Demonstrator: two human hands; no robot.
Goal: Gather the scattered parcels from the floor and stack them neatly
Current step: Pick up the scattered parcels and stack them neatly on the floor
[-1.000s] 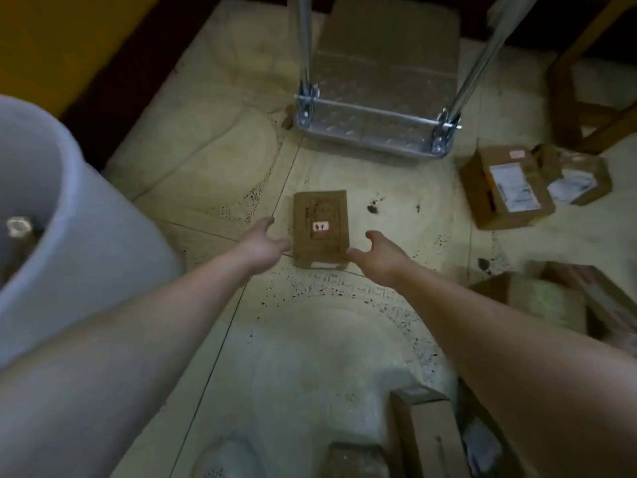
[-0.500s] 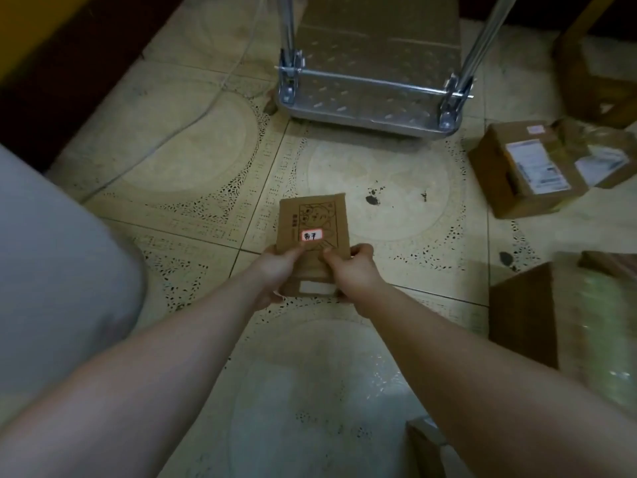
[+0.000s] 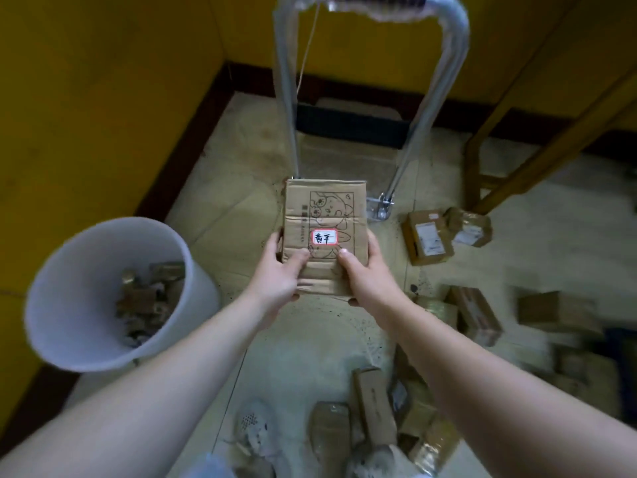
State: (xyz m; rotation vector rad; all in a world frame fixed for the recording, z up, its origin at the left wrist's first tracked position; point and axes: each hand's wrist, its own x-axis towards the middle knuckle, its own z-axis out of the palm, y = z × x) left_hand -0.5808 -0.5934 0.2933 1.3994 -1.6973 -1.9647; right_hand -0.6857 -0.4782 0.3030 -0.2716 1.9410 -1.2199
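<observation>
A flat brown cardboard parcel (image 3: 324, 215) with a printed drawing and a small red-edged white label is lifted off the floor in front of me. My left hand (image 3: 281, 274) grips its near left corner, thumb on top. My right hand (image 3: 362, 270) grips the near right corner the same way. Behind the parcel stands a metal platform trolley (image 3: 348, 157) with a tall silver handle (image 3: 451, 77). Several other parcels lie scattered on the tiled floor: two (image 3: 427, 236) (image 3: 470, 227) to the right and a loose heap (image 3: 375, 405) near my feet.
A white plastic bin (image 3: 69, 305) holding scraps stands at the left. Yellow walls with a dark skirting close the corner. Wooden furniture legs (image 3: 517, 174) rise at the right. My shoe (image 3: 255, 429) is on the floor below.
Both hands closed on the flat parcel and raised it from the floor. My view has tilted up, so the trolley handle and walls now show.
</observation>
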